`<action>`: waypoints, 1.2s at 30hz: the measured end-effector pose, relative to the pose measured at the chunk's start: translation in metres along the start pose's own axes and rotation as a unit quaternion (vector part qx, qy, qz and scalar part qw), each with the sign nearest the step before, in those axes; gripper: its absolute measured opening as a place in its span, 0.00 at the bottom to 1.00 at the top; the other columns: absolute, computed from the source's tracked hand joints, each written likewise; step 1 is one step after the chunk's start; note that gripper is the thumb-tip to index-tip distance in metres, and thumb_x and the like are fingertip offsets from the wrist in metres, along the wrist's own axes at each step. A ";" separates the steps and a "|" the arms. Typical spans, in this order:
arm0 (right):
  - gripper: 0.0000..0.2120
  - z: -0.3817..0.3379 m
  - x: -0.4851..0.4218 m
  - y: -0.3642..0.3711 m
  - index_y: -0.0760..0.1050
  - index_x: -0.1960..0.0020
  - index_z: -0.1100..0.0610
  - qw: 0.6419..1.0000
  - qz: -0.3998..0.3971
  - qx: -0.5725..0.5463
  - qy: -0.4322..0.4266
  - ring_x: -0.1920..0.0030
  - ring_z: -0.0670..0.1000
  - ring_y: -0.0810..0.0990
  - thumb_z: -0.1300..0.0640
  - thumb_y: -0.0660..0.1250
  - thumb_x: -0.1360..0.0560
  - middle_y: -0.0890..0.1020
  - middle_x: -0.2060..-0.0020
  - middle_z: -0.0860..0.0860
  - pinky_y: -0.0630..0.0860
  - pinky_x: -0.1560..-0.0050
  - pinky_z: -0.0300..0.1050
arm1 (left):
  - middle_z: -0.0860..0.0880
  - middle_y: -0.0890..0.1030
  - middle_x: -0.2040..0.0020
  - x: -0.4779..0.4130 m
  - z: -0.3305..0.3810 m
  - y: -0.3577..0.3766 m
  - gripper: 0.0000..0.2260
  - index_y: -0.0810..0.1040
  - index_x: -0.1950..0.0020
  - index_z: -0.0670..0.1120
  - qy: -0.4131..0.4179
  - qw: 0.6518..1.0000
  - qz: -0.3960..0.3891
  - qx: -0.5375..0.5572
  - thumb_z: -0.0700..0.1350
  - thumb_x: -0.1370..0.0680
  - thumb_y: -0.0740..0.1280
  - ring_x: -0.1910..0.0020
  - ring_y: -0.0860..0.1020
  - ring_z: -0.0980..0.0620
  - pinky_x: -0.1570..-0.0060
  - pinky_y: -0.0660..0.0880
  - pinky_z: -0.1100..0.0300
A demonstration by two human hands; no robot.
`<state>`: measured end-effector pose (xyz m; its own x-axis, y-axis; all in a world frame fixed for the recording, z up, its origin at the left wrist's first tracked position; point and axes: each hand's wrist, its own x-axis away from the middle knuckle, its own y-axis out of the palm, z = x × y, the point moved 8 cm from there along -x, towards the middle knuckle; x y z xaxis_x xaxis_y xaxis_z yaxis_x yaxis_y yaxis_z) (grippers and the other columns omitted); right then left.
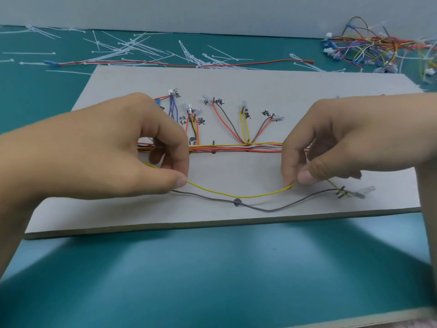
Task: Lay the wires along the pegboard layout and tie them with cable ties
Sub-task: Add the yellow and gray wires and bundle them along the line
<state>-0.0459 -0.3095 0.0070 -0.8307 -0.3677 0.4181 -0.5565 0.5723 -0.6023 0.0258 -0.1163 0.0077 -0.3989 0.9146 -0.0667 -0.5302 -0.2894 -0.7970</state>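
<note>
Overhead, the head view showed a teal mat (212, 268) covering the bench, with a plain pale wall (212, 10) behind it at 12 o'clock. A grey pegboard (212, 223) lay flat at the centre of the mat. Loose white cable ties (132, 47) were scattered at 11 o'clock, a single red wire (179, 65) lay just beyond the board's far edge, and a heap of spare wires (378, 48) sat at 2 o'clock.

The laid wire bundle (236, 147) ran straight across the board from 9 to 3 o'clock, with branches fanning toward 12. Nearer the viewer, the yellow wire (241, 196) followed the same 9-to-3 axis and sagged in a shallow arc toward 6. The left hand (113, 147) pinched it between thumb and forefinger at the arc's 9 o'clock end, and the right hand (335, 143) pinched it likewise at the 3 o'clock end. Beyond that pinch, the wire ran to the pegs (341, 191) at 4 o'clock. A dark grey wire (267, 210) lay just beside it on the board.
</note>
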 end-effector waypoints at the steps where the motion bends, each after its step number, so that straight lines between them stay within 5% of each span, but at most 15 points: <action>1: 0.12 0.000 0.001 -0.001 0.86 0.57 0.45 1.000 0.000 -0.004 -0.003 0.77 0.44 0.70 0.63 0.73 0.25 0.78 0.76 0.41 0.70 0.75 0.34 | 0.53 0.81 0.65 0.000 0.000 0.000 0.09 0.85 0.60 0.56 0.001 1.000 0.000 0.001 0.59 0.30 0.70 0.63 0.78 0.49 0.59 0.75 0.54; 8: 0.10 0.007 0.002 -0.006 0.87 0.56 0.46 1.000 0.016 -0.002 0.014 0.80 0.44 0.61 0.61 0.73 0.24 0.73 0.79 0.40 0.60 0.78 0.31 | 0.53 0.81 0.66 -0.001 -0.002 0.002 0.08 0.84 0.60 0.57 0.004 1.000 -0.002 0.010 0.59 0.30 0.70 0.65 0.78 0.49 0.59 0.75 0.54; 12: 0.10 0.007 -0.001 -0.003 0.87 0.56 0.44 0.999 0.016 0.036 0.018 0.80 0.42 0.66 0.59 0.73 0.25 0.76 0.78 0.40 0.63 0.77 0.29 | 0.53 0.81 0.66 -0.002 -0.004 0.003 0.08 0.85 0.59 0.57 0.003 1.000 -0.007 0.005 0.59 0.30 0.70 0.64 0.78 0.49 0.61 0.74 0.57; 20: 0.10 0.009 -0.002 0.002 0.86 0.55 0.49 0.999 0.023 -0.001 0.044 0.79 0.51 0.78 0.63 0.71 0.23 0.81 0.69 0.50 0.74 0.78 0.40 | 0.53 0.81 0.65 -0.002 -0.003 0.006 0.08 0.84 0.59 0.57 0.008 1.000 -0.009 0.000 0.59 0.30 0.70 0.65 0.78 0.50 0.61 0.74 0.58; 27: 0.07 0.009 0.001 0.003 0.85 0.52 0.51 0.998 -0.010 -0.025 0.048 0.82 0.53 0.74 0.62 0.70 0.24 0.79 0.69 0.59 0.72 0.80 0.39 | 0.53 0.81 0.66 -0.002 -0.003 0.005 0.07 0.85 0.60 0.57 0.011 1.000 -0.004 0.010 0.58 0.30 0.71 0.66 0.78 0.49 0.59 0.75 0.55; 32: 0.12 0.006 0.001 0.007 0.83 0.56 0.51 0.999 -0.014 -0.036 0.034 0.83 0.49 0.74 0.67 0.68 0.22 0.77 0.77 0.46 0.74 0.78 0.41 | 0.53 0.81 0.67 -0.001 -0.003 0.004 0.08 0.85 0.59 0.57 0.005 1.000 -0.002 0.012 0.58 0.30 0.70 0.66 0.78 0.49 0.59 0.75 0.54; 36: 0.12 0.009 -0.002 0.011 0.82 0.56 0.53 0.998 -0.018 -0.044 0.047 0.81 0.50 0.77 0.67 0.66 0.21 0.79 0.75 0.46 0.76 0.77 0.42 | 0.53 0.81 0.67 0.000 -0.004 0.004 0.08 0.85 0.59 0.57 -0.002 1.000 -0.006 0.014 0.59 0.30 0.70 0.66 0.78 0.49 0.59 0.76 0.53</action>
<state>-0.0508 -0.3088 -0.0065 -0.8021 -0.3217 0.5030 -0.5795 0.6229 -0.5256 0.0270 -0.1165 0.0022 -0.3960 0.9166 -0.0545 -0.5563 -0.2867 -0.7800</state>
